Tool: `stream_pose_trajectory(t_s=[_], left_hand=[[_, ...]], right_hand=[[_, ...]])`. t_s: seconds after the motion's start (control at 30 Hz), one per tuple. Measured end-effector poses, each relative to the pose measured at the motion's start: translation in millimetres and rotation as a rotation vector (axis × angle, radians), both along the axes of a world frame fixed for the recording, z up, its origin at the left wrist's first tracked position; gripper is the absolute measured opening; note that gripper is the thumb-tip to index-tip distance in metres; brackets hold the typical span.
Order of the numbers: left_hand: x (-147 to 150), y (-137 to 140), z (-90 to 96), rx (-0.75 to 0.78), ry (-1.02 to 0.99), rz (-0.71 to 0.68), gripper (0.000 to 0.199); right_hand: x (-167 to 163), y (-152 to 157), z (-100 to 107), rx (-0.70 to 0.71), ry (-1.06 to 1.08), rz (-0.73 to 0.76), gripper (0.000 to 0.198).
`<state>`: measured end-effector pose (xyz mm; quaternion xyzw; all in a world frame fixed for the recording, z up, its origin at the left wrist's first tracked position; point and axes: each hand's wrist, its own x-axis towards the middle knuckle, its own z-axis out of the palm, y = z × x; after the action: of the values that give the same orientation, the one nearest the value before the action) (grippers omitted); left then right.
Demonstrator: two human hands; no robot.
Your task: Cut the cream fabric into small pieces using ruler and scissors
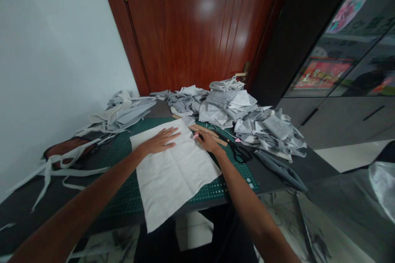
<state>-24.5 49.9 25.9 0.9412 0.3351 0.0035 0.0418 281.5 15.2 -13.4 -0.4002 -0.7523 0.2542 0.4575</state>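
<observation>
A white cloth [175, 176] lies over a green cutting mat [119, 152], its near corner hanging past the table's front edge. My left hand [160, 140] rests flat on the cloth's upper part, fingers spread. At the cloth's right edge, my right hand [207, 141] pinches a small pink piece of tailor's chalk [196, 136]; the fingers cover part of it. Wooden rulers [202, 130] lie partly beneath the cloth and the right hand. Black-handled scissors [239, 151] sit just right of that hand. A second pink piece [237, 140] is beside them.
Heaps of grey and white cloth pieces [228, 104] line the table's back, with another heap [271, 129] at right. More cloth [123, 111] and loose strips [66, 158] lie at left. A rolled grey cloth [280, 168] is by the right edge. A wooden door [197, 28] stands behind.
</observation>
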Motion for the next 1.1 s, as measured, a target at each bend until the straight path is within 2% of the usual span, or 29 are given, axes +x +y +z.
stream_pose_trajectory(t_s=[0.23,0.33,0.4,0.5,0.63,0.73,0.83,0.97,1.1], left_hand=[[14.5,44.0,10.4,0.024,0.012,-0.161,0.073],[19.4,48.3,12.8,0.077,-0.021,-0.174,0.071],[24.1,38.7,13.2,0.143,-0.056,-0.144,0.06],[32.0,4.4,11.7,0.232,-0.111,-0.066,0.044],[35.7,-56.0,1.5,0.207,-0.198,0.014,0.042],[29.2,-81.9,-10.2,0.139,-0.193,0.107,0.049],[19.1,-82.0,-17.8,0.063,-0.152,0.176,0.056],[11.1,-68.1,-17.8,0.021,-0.126,0.184,0.061],[11.2,-64.2,-16.6,0.003,-0.111,0.177,0.063]], right_hand=[[6.4,9.0,-7.4,0.078,-0.064,-0.076,0.019],[9.4,10.0,-8.2,0.105,-0.075,-0.099,0.018],[11.0,9.9,-8.5,0.121,-0.077,-0.109,0.019],[12.3,9.8,-9.0,0.141,-0.072,-0.12,0.019],[11.5,10.5,-10.0,0.159,-0.064,-0.132,0.019],[10.0,10.7,-10.0,0.173,-0.064,-0.136,0.02],[8.2,8.9,-7.7,0.191,-0.067,-0.147,0.021],[0.4,1.4,0.2,0.211,-0.073,-0.141,0.025],[-18.2,-13.8,10.1,0.202,-0.113,-0.02,0.027]])
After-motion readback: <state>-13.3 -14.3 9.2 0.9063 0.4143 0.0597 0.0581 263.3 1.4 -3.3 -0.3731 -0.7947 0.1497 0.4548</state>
